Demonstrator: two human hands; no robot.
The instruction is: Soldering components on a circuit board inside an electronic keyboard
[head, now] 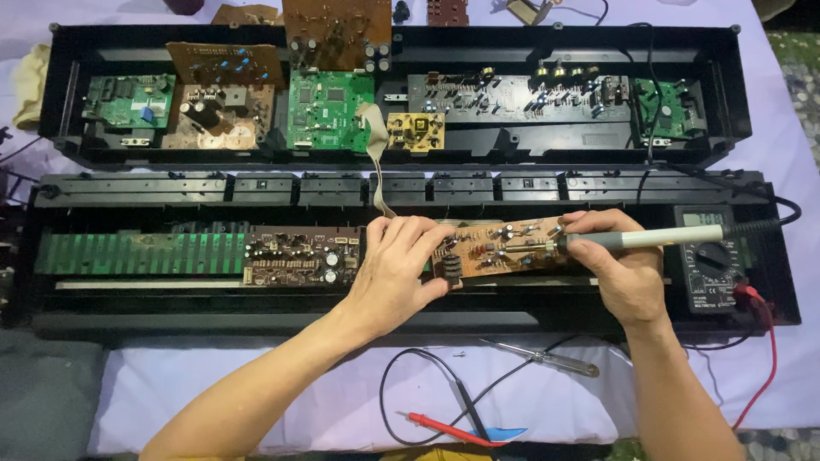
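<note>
The long black plastic keyboard chassis (410,320) lay open across the lilac cloth, and the small brown circuit board (500,248) sat tilted over its middle. The left hand (395,269) pinched the board's left end; the right hand (623,273) was closed around the grey-and-white soldering iron (649,237), tip on the components. Steadying the board firmly and touching only one joint briefly would likely have served best.

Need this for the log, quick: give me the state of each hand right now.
Left hand: closed on the brown board, holding its left end.
Right hand: closed on the soldering iron, tip at the board.
</note>
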